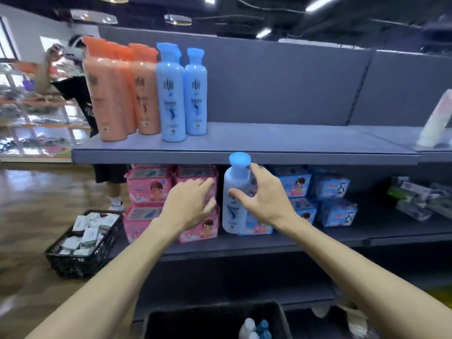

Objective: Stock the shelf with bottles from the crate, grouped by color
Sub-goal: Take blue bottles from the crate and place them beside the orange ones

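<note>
My right hand (263, 199) grips a light blue bottle (234, 192) with a blue cap, held upright just below the front edge of the grey upper shelf (269, 143). My left hand (190, 204) hovers to the left of that bottle, fingers spread, holding nothing. On the shelf's left end stand several orange bottles (115, 94), and right beside them two blue bottles (182, 94). A black crate (171, 319) sits at the bottom of the view with a few white and blue bottle tops (254, 329) showing.
Pink boxes (151, 189) and blue boxes (327, 199) fill the lower shelf. A black basket (83, 243) of white packets stands on the floor at left. A person in black (80, 94) stands behind the shelf's left end. A white bottle (437, 118) leans at far right.
</note>
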Available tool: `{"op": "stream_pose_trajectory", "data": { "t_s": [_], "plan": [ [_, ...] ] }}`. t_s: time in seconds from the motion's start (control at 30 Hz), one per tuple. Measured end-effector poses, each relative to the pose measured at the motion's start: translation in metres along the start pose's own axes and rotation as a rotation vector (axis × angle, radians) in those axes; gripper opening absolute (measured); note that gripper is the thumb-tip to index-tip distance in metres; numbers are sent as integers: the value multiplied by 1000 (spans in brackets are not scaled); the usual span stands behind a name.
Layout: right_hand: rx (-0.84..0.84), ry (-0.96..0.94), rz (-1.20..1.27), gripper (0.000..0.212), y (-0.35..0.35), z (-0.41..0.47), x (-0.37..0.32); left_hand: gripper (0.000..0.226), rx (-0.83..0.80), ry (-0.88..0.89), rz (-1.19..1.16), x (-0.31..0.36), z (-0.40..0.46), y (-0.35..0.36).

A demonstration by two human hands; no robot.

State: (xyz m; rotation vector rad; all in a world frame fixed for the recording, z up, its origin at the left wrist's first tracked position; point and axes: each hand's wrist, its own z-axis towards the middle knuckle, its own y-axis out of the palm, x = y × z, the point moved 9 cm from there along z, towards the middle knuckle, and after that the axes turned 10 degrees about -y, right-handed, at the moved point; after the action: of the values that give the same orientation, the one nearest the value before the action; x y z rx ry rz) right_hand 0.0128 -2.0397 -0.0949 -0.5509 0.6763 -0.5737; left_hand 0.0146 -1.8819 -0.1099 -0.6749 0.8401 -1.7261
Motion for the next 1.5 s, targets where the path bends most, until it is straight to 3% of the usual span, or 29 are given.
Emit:
{"op": "stream_pose_trajectory", "data": {
  "t_s": [0.13,0.47,0.63,0.93,1.2,1.33,1.5],
  "plan": [
    [32,-15,-9,49,-24,39,-20,30,35,37,35,-3,28,-35],
    [90,-59,46,59,-78,129,-79,30,186,57,79,-36,94,-116],
    [105,-82,66,50,-84,164,-98,33,188,52,99,-46,110,-133],
    [89,-17,22,63,-60,215,-88,34,139,-4,130,-66,125,-144],
    [-25,69,46,68,-26,230,-66,35,89,3,144,-79,126,-127],
    [-88,115,61,65,-22,217,-66,34,77,-5,137,-85,123,-120],
    [-112,157,-125,67,10,174,-55,33,61,-7,137,-91,120,-110]
  ]
}}
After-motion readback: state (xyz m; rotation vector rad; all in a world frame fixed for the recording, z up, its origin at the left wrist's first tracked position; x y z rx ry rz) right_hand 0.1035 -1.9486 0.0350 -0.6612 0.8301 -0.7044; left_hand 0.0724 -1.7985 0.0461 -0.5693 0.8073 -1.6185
